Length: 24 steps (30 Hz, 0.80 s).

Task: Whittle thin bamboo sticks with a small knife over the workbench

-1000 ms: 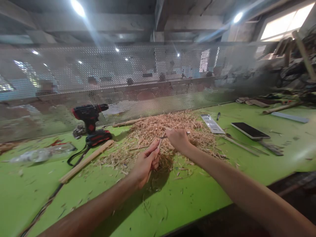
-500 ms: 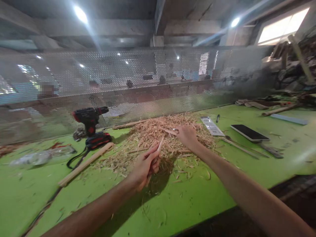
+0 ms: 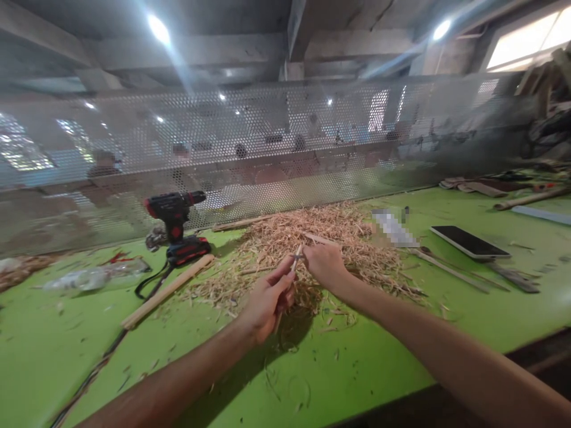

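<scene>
My left hand [image 3: 272, 300] is closed around a thin, pale wooden stick [image 3: 297, 260], which points up and away over the shavings. My right hand [image 3: 325, 264] is closed on a small knife, of which only a short, dark metal blade [image 3: 298, 257] shows. The blade lies across the stick near its upper end, touching it. The knife's handle is hidden inside my fingers. Just beyond my right hand, a flat, pale strip of wood [image 3: 317, 239] lies on the heap of wood shavings [image 3: 267, 245].
A cordless drill [image 3: 176, 226] stands on the green table [image 3: 214, 380], beside a wooden stick [image 3: 167, 291] and a plastic bag [image 3: 96, 274]. To the right are a phone [image 3: 468, 242] and thin tools [image 3: 450, 270]. A perforated metal screen [image 3: 267, 160] closes the back; people are beyond it.
My right hand has come left and nearer, bringing the blade onto the stick. My left hand keeps its hold. The view has turned slightly left.
</scene>
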### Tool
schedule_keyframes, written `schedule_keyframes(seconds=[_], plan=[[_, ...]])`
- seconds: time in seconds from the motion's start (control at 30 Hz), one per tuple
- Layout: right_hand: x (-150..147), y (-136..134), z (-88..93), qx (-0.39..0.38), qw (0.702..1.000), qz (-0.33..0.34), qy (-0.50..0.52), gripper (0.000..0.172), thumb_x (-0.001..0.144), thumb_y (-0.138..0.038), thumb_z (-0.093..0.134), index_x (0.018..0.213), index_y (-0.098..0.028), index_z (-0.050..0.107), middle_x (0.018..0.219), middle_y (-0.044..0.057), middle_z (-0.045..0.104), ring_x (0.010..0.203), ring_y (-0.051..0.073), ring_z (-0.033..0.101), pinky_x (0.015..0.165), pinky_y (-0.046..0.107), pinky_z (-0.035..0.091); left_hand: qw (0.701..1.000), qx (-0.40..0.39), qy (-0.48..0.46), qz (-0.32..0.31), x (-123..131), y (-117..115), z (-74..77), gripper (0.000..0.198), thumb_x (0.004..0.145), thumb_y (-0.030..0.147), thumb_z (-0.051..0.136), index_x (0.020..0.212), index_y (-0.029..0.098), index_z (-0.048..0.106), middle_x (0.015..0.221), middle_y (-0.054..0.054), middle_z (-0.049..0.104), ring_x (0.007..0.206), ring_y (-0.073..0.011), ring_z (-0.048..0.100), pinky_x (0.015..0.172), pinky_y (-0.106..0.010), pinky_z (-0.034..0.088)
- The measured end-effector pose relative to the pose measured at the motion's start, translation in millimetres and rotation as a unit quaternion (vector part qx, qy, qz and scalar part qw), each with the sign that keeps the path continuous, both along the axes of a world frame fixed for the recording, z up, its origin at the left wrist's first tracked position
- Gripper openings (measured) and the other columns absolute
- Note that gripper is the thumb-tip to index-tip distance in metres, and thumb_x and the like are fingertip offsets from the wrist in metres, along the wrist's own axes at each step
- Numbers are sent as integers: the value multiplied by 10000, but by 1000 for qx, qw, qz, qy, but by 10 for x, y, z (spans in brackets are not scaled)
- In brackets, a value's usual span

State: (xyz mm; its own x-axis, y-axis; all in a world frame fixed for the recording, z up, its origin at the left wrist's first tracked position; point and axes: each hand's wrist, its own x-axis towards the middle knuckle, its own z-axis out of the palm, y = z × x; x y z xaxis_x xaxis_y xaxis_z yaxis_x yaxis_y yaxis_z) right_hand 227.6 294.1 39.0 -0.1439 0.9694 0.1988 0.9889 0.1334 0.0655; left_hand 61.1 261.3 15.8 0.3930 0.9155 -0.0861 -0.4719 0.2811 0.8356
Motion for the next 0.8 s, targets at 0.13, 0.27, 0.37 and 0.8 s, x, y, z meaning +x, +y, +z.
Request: schedule_keyframes(seconds=[0.13,0.27,0.37,0.8], plan=[[-35,-17,-28,7,1000,4,7,309,1054,-162,437,1062,-166,746,994,99,810,933,242,758,690,293,476,1000,-2,1,-2,4,23,-15,581,593,282,1010,1113,148,789,677,61,508,500,-16,356,431,-146,190],[-49,-26,-21,8,1000,6,0,280,1030,-130,465,1022,-154,744,969,114,808,911,241,763,669,281,470,1000,-13,3,-10,11,30,-28,537,562,286,1025,1020,131,791,636,77,474,480,-14,360,423,-145,189],[-34,-8,-18,24,1000,2,-11,290,1028,-114,445,1067,-146,731,940,126,805,878,246,769,651,281,479,1000,-17,-4,-13,12,32,-24,541,555,270,1028,1018,128,788,627,84,457,477,-12,354,424,-145,187],[415,221,158,37,989,-146,-7,328,984,-77,457,1113,-109,757,1015,197,793,994,273,763,763,283,502,998,13,43,-31,13,-63,6,629,684,212,952,1275,114,761,658,55,474,535,-46,374,474,-195,238]])
